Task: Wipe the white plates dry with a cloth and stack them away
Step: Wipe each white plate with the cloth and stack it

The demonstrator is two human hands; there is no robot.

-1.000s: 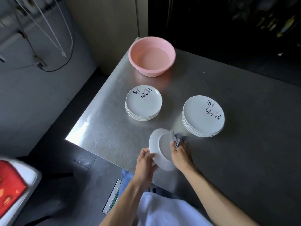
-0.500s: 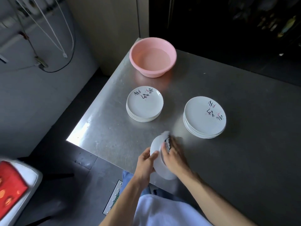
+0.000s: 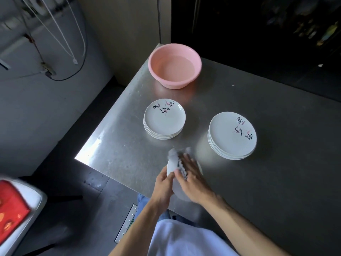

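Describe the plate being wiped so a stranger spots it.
Go to the steel table, its edge nearer than both stacks. The plate there is the only one lifted and tilted, gripped by the left hand, cloth held on it by the right hand.

Bare forearms (image 3: 238,224), white top (image 3: 184,239), blue jeans (image 3: 143,199).

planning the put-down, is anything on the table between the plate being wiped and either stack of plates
Nothing visible does. Only bare steel tabletop separates the held white round plate from the left stack of white plates and the right stack.
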